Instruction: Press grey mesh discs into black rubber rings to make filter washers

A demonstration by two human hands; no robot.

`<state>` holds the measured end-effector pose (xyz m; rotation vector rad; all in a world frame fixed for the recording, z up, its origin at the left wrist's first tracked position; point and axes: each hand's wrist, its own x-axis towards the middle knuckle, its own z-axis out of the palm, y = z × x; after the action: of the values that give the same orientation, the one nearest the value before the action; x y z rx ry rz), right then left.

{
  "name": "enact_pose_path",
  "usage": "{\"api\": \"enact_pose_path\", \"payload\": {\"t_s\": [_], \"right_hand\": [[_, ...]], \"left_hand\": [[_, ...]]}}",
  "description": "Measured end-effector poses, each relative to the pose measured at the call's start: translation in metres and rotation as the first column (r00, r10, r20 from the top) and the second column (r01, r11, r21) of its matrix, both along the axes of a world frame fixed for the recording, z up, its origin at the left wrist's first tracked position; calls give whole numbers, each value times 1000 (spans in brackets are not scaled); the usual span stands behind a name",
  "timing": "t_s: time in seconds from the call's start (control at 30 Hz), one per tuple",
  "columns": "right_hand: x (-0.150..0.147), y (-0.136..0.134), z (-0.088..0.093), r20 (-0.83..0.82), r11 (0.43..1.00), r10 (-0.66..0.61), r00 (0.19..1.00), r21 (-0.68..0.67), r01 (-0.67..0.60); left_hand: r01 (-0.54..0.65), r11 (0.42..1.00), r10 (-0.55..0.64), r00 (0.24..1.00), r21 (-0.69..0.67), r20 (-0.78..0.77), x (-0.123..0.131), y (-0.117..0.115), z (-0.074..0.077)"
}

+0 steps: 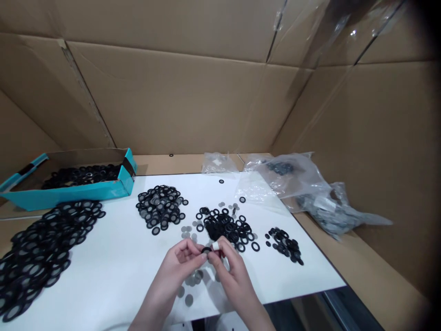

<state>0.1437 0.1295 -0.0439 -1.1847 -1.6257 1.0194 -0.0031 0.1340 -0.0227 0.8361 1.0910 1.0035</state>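
My left hand (179, 264) pinches a small black rubber ring (206, 250) between thumb and fingers, above the white tabletop. My right hand (234, 271) meets it from the other side, its thumb and index finger closed on the same ring; a white wrap (215, 246) circles one finger. Whether a disc sits inside the ring is hard to make out. Just beyond my hands lies a loose pile of black rubber rings (223, 224). Small grey discs (189, 300) are scattered under and around my hands.
At the left, a long heap of rings with grey centres (51, 243) lies before a blue box (79, 191) of more. A similar pile (161, 208) stands mid-left; small black pieces (284, 243) lie right. Plastic bags (289, 177) rest at the back right. Cardboard walls (172, 96) enclose the table.
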Motion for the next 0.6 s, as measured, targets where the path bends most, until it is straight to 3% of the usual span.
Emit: {"api": "enact_pose_path", "payload": {"t_s": [0.2, 0.37, 0.47, 0.6], "right_hand": [[12, -5, 13, 133, 987, 160, 978, -14, -160], [14, -18, 19, 211, 990, 118, 970, 54, -132], [12, -26, 20, 216, 991, 101, 971, 69, -119], [11, -37, 19, 138, 990, 135, 981, 16, -139]], "left_hand": [[77, 987, -31, 953, 143, -302, -4, -8, 12], [98, 989, -43, 911, 115, -409, -2, -18, 15], [56, 991, -5, 920, 120, -391, -3, -24, 12], [8, 999, -1, 988, 43, -152, -7, -35, 10]]}}
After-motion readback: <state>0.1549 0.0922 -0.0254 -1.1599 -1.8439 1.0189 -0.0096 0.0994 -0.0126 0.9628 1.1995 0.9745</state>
